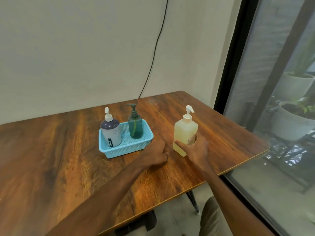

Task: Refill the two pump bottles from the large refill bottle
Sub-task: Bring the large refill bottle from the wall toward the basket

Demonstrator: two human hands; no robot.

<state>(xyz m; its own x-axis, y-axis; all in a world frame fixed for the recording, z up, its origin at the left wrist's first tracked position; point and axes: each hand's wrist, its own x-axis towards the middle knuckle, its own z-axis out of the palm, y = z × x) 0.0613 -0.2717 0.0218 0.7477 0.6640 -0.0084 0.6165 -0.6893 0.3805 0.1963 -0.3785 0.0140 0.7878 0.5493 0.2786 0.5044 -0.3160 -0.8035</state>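
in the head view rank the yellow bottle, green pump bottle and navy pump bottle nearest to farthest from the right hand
1. yellow refill bottle: gripped by the right hand, right of the blue basket.
2. green pump bottle: standing in the basket's right end.
3. navy pump bottle: standing in the basket's left end, farthest.

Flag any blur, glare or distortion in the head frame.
Head view: left hand softly motion-blurred beside the blue basket; right hand gripping the yellow refill bottle sharper; wide-angle lens bows the window frame and table edge; window glass hazy with reflections.
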